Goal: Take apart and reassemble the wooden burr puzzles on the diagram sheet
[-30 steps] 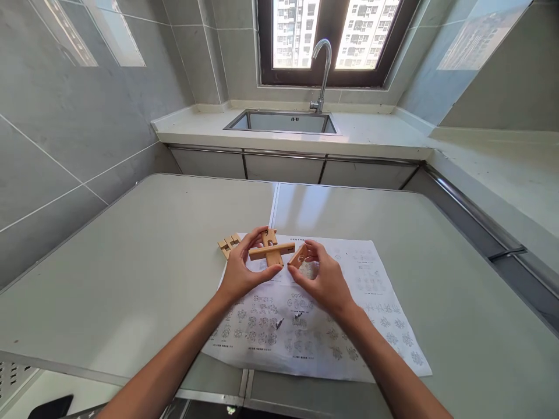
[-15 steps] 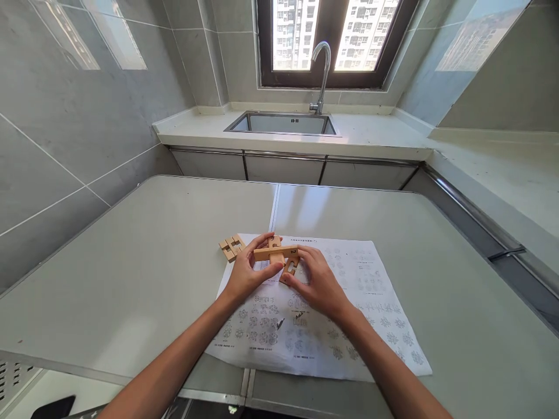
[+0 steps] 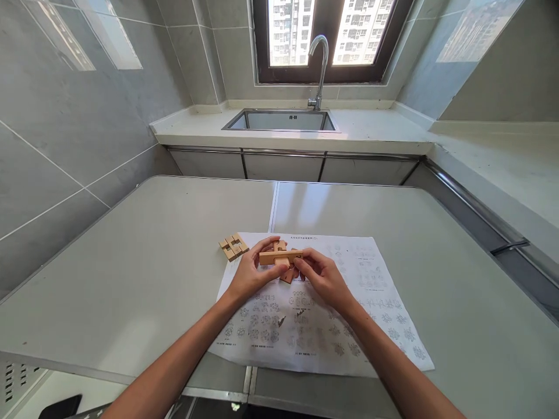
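Observation:
Several notched wooden puzzle pieces point(image 3: 279, 257) are joined crosswise and held above a printed sheet. My left hand point(image 3: 255, 269) is closed around their left side, thumb in front and fingers behind. The fingers of my right hand point(image 3: 321, 272) pinch the right end of the long crosswise bar. A lower piece point(image 3: 287, 276) slants down beneath that bar, partly hidden by the fingers. More notched wooden pieces point(image 3: 233, 247) lie side by side on the table, just left of my left hand. Under both hands spreads the white instruction sheet point(image 3: 371, 279) with rows of small diagrams.
The pale folding table point(image 3: 131, 262) has a seam down its middle. Behind it are a counter with a steel sink point(image 3: 282, 121) and a tap point(image 3: 321, 73). A tiled wall point(image 3: 87, 116) stands at left. A dark object point(image 3: 60, 407) lies low at the left.
The held pieces have shifted slightly right. My right hand has moved from the lower slanting piece up to the end of the long bar. The view has tilted a little.

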A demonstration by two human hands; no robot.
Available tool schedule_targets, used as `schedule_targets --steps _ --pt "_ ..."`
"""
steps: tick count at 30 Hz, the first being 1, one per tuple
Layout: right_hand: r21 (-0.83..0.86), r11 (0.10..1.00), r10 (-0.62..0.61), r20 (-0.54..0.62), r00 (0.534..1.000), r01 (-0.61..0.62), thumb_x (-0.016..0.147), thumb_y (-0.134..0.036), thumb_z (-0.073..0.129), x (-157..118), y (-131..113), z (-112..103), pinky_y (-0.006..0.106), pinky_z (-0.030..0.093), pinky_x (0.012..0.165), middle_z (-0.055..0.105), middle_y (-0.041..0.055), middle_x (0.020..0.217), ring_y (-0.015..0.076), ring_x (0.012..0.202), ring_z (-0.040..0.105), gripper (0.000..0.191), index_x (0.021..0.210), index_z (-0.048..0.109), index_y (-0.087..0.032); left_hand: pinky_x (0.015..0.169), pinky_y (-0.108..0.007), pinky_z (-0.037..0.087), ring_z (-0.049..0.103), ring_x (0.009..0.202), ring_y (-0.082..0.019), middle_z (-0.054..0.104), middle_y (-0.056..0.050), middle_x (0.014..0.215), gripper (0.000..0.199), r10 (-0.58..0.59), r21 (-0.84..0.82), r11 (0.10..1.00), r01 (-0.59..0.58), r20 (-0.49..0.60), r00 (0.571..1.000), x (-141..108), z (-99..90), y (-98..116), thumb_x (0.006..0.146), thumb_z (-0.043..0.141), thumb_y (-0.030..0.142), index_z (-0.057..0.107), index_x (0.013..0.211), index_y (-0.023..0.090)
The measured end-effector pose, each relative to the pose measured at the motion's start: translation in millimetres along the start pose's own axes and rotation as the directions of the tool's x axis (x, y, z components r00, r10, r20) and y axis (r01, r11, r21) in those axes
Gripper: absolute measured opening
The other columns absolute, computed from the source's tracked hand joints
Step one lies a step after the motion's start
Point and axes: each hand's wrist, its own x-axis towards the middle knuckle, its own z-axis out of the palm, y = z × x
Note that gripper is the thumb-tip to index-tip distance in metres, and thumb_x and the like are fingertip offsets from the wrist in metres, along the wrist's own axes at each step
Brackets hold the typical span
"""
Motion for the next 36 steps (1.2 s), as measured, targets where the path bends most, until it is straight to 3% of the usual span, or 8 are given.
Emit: schedule_targets --steps 12,19,22,26,29,32,36 --pt "0.119 0.991 0.058 0.06 0.996 -0.065 0.095 -0.055 0.07 -3.5 -10.3 1.1 0.032 0.046 0.062 0.066 0.0009 0.072 0.016 0.063 0.054 0.033 0.091 0.066 -0.022 0.113 -0.048 0.05 0.067 0.125 -0.034 0.075 -0.012 0.126 0.068 0.025 0.035 0.999 -0.025 -0.016 1.0 3.2 -2.4 -3.3 0.078 0.083 0.059 0.066 0.131 0.019" --pt "0.171 0.98 0.095 0.061 0.994 -0.104 0.095 -0.053 0.072 -4.9 -12.4 2.9 0.031 0.045 0.061 0.061 -0.0015 0.066 0.0144 0.059 0.051 0.034 0.087 0.064 -0.021 0.101 -0.042 0.053 0.067 0.116 -0.031 0.073 -0.01 0.125 0.061 0.02 0.132 0.991 -0.021 0.01 1.0 0.5 -4.5 -2.3 0.086 0.071 0.065 0.069 0.129 0.021" --pt "0.2 0.975 0.08 0.064 0.995 -0.091 0.097 -0.051 0.071 -5.0 -10.7 3.1 0.032 0.045 0.064 0.059 -0.0019 0.065 0.0145 0.06 0.051 0.033 0.085 0.065 -0.021 0.097 -0.041 0.053 0.066 0.111 -0.029 0.07 -0.011 0.125 0.06 0.11 0.153 0.981 -0.119 0.065 0.992 -0.8 -3.9 -3.0 0.089 0.067 0.068 0.069 0.128 0.021" --pt "0.301 0.948 0.091 0.064 0.994 -0.106 0.1 -0.05 0.068 -4.2 -6.5 0.8 0.032 0.044 0.065 0.059 -0.0014 0.067 0.0149 0.062 0.051 0.033 0.085 0.066 -0.02 0.099 -0.038 0.053 0.065 0.117 -0.028 0.068 -0.011 0.128 0.046 0.27 0.196 0.934 -0.3 0.163 0.949 -2.5 1.0 -6.4 0.087 0.079 0.049 0.069 0.124 0.022" --pt "0.406 0.901 0.14 0.058 0.988 -0.151 0.099 -0.05 0.068 -2.8 -4.1 -1.1 0.03 0.041 0.062 0.058 -0.0011 0.067 0.0143 0.061 0.051 0.036 0.08 0.064 -0.02 0.087 -0.033 0.054 0.068 0.097 -0.021 0.072 -0.007 0.11 0.019 0.23 0.291 0.91 -0.296 0.242 0.943 -5.4 5.0 -9.1 0.098 0.061 0.028 0.07 0.114 0.022" --pt "0.458 0.871 0.171 0.055 0.984 -0.177 0.097 -0.05 0.071 -1.5 -3.8 -1.4 0.029 0.04 0.059 0.059 0.0 0.07 0.0131 0.06 0.05 0.038 0.076 0.062 -0.019 0.082 -0.031 0.053 0.068 0.088 -0.019 0.074 -0.005 0.1 0.022 0.196 0.378 0.877 -0.297 0.282 0.939 -8.1 6.6 -10.0 0.097 0.05 0.015 0.069 0.107 0.021" --pt "0.469 0.865 0.176 0.05 0.983 -0.179 0.096 -0.049 0.073 -0.5 -5.6 -0.2 0.028 0.04 0.058 0.06 -0.0002 0.072 0.0122 0.059 0.051 0.035 0.081 0.064 -0.019 0.076 -0.028 0.051 0.068 0.08 -0.018 0.075 -0.004 0.093 0.02 0.231 0.435 0.839 -0.328 0.261 0.937 -9.0 6.4 -9.1 0.094 0.05 0.013 0.067 0.102 0.02"
